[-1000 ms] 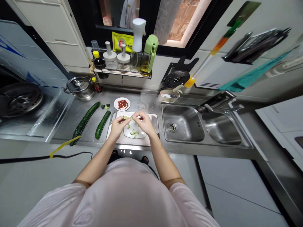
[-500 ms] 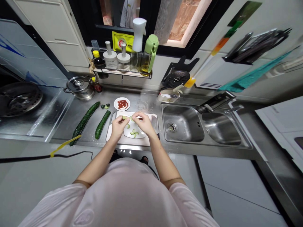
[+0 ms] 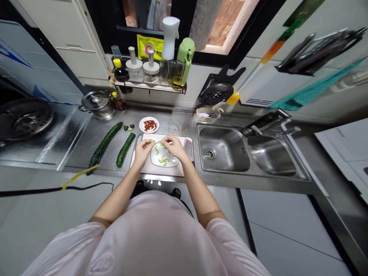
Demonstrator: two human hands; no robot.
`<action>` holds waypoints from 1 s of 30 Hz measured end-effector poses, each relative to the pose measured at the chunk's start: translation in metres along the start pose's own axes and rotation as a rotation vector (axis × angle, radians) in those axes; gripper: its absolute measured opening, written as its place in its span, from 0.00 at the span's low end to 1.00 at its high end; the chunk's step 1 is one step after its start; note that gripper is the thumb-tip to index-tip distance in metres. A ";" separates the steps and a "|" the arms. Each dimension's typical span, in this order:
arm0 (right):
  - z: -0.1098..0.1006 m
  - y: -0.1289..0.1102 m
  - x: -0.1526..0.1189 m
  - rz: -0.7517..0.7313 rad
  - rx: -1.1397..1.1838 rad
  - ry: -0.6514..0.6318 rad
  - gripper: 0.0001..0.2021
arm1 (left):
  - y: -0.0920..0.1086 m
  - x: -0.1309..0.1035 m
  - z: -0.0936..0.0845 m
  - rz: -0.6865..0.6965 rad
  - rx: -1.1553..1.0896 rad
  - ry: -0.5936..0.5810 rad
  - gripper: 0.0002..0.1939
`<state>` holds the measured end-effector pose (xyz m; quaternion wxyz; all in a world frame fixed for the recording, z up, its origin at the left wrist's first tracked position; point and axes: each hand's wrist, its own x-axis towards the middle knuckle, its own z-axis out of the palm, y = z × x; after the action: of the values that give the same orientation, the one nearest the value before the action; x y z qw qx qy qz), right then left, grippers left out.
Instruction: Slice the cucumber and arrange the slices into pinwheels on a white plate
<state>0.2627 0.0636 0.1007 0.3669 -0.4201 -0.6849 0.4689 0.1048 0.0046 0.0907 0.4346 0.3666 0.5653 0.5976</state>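
Observation:
Above the left rim of a white plate point(image 3: 169, 163), my left hand point(image 3: 144, 150) is closed in a pinch; what its fingertips hold, if anything, is too small to make out. My right hand point(image 3: 174, 147) pinches a thin cucumber slice at the plate's far side, partly hidden by the fingers. Curved cucumber slices point(image 3: 164, 160) form a pinwheel near the plate's front, and another cucumber slice point(image 3: 156, 150) lies to its upper left. Under the plate is a pale cutting board point(image 3: 140, 167). A knife blade point(image 3: 188, 147) lies along the board's right side.
Left of the board lie a long cucumber point(image 3: 105, 147), a shorter cucumber point(image 3: 125, 150) and cut end pieces point(image 3: 129, 127). A small dish of chopped red pieces point(image 3: 149, 125) stands behind. A lidded pot point(image 3: 97, 104) is back left; a double sink point(image 3: 224, 149) is right.
My hands have drawn apart: the left moved slightly left, while the right stays over the plate's far side. The view has shifted a little.

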 end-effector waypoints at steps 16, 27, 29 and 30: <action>0.037 0.075 0.020 0.321 -0.668 -0.250 0.09 | -0.107 0.035 -0.023 -0.085 0.621 -0.069 0.10; 0.049 0.082 0.019 0.371 -0.829 -0.278 0.14 | -0.103 0.036 -0.015 -0.105 0.984 -0.074 0.08; 0.050 0.082 0.019 0.388 -0.849 -0.287 0.14 | -0.101 0.035 -0.014 -0.087 1.008 -0.082 0.07; 0.050 0.081 0.019 0.397 -0.858 -0.293 0.14 | -0.101 0.035 -0.013 -0.075 1.024 -0.086 0.07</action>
<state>0.2292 0.0811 0.0107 -0.0356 -0.5851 -0.7674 0.2598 0.0910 0.0313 -0.0127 0.2434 0.5362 0.7797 0.2127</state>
